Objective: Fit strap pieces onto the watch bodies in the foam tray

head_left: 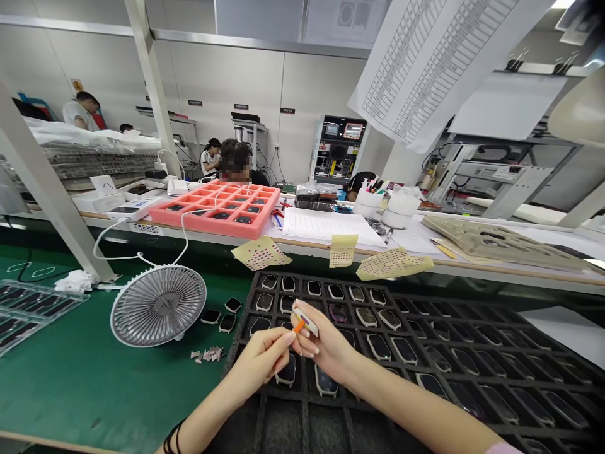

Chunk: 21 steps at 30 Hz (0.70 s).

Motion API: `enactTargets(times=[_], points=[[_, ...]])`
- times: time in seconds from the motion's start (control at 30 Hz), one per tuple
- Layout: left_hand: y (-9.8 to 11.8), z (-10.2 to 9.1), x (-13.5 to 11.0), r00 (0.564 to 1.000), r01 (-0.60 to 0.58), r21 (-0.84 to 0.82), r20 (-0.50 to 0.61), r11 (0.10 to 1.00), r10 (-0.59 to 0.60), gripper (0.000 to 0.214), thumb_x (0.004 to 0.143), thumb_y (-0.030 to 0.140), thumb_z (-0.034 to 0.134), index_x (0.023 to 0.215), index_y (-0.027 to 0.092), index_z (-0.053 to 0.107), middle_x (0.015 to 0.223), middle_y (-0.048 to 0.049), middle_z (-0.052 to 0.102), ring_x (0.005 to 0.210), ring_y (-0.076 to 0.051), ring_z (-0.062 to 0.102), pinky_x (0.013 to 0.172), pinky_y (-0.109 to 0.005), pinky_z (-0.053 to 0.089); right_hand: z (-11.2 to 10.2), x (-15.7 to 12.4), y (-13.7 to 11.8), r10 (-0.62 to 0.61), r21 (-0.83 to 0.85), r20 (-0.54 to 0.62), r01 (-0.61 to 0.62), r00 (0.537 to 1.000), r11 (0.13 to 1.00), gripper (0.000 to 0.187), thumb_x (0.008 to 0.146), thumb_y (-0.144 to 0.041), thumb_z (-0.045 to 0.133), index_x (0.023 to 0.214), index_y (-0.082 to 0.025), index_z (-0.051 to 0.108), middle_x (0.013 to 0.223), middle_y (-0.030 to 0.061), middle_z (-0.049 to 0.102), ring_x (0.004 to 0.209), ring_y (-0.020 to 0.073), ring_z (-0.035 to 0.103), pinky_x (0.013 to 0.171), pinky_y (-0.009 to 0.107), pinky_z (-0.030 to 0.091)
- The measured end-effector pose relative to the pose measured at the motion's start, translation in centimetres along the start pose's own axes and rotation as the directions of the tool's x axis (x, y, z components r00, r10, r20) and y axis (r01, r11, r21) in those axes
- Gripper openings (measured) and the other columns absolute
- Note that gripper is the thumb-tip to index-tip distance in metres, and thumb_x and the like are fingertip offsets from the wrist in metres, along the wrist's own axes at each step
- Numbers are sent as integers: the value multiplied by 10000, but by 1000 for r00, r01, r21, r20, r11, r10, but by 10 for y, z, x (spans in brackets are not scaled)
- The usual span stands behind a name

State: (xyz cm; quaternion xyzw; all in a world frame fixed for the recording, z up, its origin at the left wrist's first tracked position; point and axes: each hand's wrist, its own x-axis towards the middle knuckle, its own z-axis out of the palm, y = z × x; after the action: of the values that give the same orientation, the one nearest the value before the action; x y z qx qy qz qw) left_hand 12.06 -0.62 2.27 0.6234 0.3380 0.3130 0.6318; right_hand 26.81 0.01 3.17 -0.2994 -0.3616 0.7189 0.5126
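Note:
My right hand (326, 345) is closed around a small white watch-like case (305, 320), held above a black compartment tray (472, 340). My left hand (265, 358) pinches a small orange tab (299, 326) at the case's lower edge. Both hands hover over the tray's near-left cells, which hold several dark-screened cases (378, 345). Three loose cases (222, 316) lie on the green mat left of the tray.
A small white fan (158, 305) lies on the green mat (70, 372), with tiny white scraps (208, 355) beside it. Clear trays (28, 309) sit far left. A pink tray (222, 210), papers and yellow perforated sheets (394, 263) occupy the raised shelf. Other people work beyond.

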Motion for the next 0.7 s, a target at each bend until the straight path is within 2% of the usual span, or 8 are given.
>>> enactTargets(times=[0.1, 0.27, 0.4, 0.53, 0.63, 0.7], points=[[0, 3, -2, 998, -67, -28, 0, 997, 67, 443, 829, 565, 480, 704, 146, 547, 407, 92, 345, 333, -35, 225, 334, -156, 179, 5, -2, 0, 61, 135, 55, -68, 997, 988, 318, 759, -394, 683, 683, -186, 455, 443, -115, 429, 296, -8, 164, 295, 125, 138], [-1, 6, -5, 997, -72, -69, -10, 995, 71, 441, 826, 571, 490, 725, 146, 554, 405, 91, 357, 327, -35, 224, 332, -160, 172, 8, -4, 1, 75, 159, 30, -79, 997, 984, 353, 720, -382, 721, 657, -193, 430, 429, -98, 430, 322, 7, 202, 304, 122, 103], [0, 3, -3, 993, -94, -47, -80, 994, 90, 453, 814, 584, 499, 660, 158, 519, 389, 90, 351, 323, -37, 229, 331, -165, 169, 4, -5, 4, 19, 137, 3, -20, 1000, 990, 277, 792, -342, 628, 657, -199, 433, 420, -101, 408, 314, 15, 163, 308, 139, 177], [2, 3, 0, 977, -120, -35, -182, 992, 112, 457, 752, 588, 579, 599, 180, 441, 406, 94, 333, 337, -35, 228, 337, -170, 160, 4, -9, 14, -26, 59, -42, 28, 999, 998, 82, 782, -275, 554, 813, -217, 506, 476, -94, 453, 326, 39, 245, 335, 168, 278], [1, 6, 1, 982, -70, -40, -176, 997, 62, 453, 733, 605, 584, 632, 182, 457, 415, 100, 321, 332, -36, 212, 329, -172, 151, 5, -10, 22, -8, -60, -42, 5, 999, 998, 130, 788, -293, 555, 890, -228, 507, 537, -81, 488, 372, 59, 349, 376, 187, 340], [-2, 5, 0, 983, -38, -45, -182, 998, 29, 466, 742, 627, 553, 633, 185, 453, 413, 101, 309, 328, -39, 203, 327, -172, 157, 1, -7, 24, -49, -164, -30, 43, 998, 986, 178, 800, -339, 570, 925, -231, 504, 597, -68, 513, 417, 70, 402, 408, 199, 368]])
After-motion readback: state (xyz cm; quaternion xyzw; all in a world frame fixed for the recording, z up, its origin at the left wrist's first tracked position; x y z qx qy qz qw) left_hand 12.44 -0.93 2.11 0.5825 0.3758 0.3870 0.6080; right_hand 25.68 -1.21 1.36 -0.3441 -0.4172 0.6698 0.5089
